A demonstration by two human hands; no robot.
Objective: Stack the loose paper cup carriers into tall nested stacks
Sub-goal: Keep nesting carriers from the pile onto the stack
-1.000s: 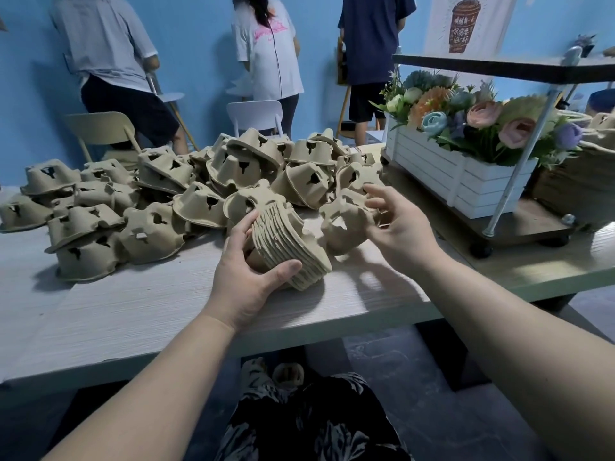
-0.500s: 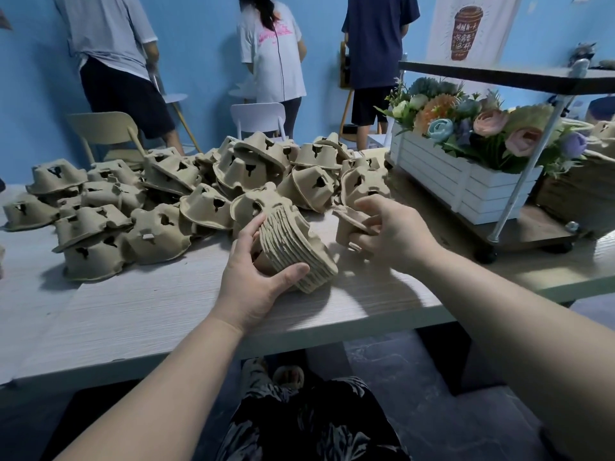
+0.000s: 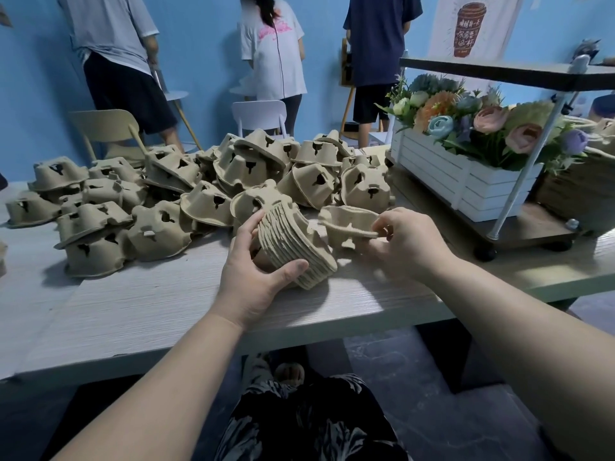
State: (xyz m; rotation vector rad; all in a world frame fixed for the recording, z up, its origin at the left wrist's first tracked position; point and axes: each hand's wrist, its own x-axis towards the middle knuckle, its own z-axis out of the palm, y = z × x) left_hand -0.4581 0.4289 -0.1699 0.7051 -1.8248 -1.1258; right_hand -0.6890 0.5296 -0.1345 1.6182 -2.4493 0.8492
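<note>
My left hand (image 3: pixel 253 281) reached out over the worktop (image 3: pixel 139 314) and held the nested stack (image 3: pixel 296 251) of paper cup carriers. My thumb was curled under the near end of the stack and my other fingers (image 3: pixel 248 229) were wrapped over its far side, so the stack was gripped tight. The stack lay tipped on its side, low over the worktop, with its ribbed edges facing me. My right hand (image 3: pixel 407 244) was just beside it, a little to the right. Its fingers were bent and pinched the rim of one loose carrier (image 3: pixel 349 222). That carrier was lifted off the worktop, with its open side turned up, and it sat near the top end of the stack but was not touching it. Both my arms were stretched forward from the bottom of the view, with the wrists bent in a bit toward each other. Behind my hands was a big pile of loose carriers (image 3: pixel 186 191), spread over the back and left of the worktop. To the right stood a white flower box (image 3: pixel 462 184) on a small cart. Three people stood by the blue wall.
</note>
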